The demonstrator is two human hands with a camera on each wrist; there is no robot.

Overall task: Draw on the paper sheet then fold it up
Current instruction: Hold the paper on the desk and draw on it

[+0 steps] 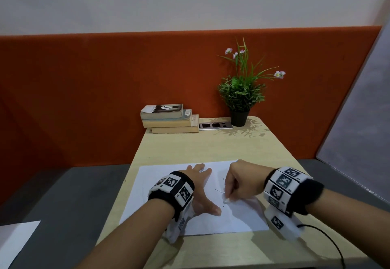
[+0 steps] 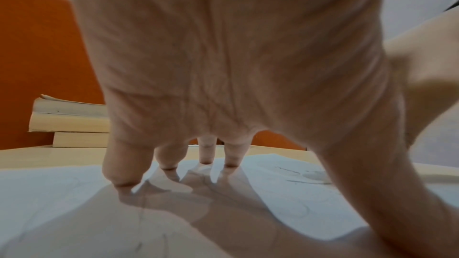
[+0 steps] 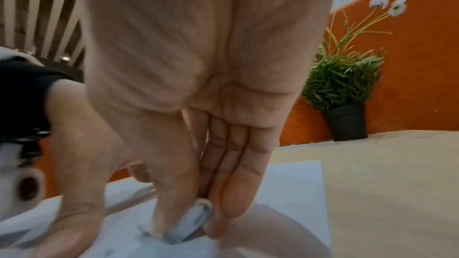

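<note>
A white paper sheet [image 1: 160, 186] lies flat on the light wooden desk [image 1: 200, 146]. My left hand [image 1: 201, 181] presses on its middle with fingers [image 2: 129, 164] spread straight and the thumb out to the right. My right hand [image 1: 229, 197] pinches a small white smudged eraser [image 1: 226, 200] between thumb and fingers and holds it down on the sheet. Thin pencil lines [image 1: 219, 190] run beside the eraser. In the right wrist view the eraser [image 3: 191, 225] sits under the thumb tip on the paper [image 3: 298, 183]. Faint marks [image 2: 305, 179] show in the left wrist view.
A stack of books [image 1: 171, 119] stands at the desk's far edge, with a socket panel [image 1: 215, 125] and a potted plant [image 1: 240, 100] to its right. An orange partition backs the desk. A black cable [image 1: 329, 239] trails near my right wrist. Another white sheet [image 1: 14, 241] lies lower left.
</note>
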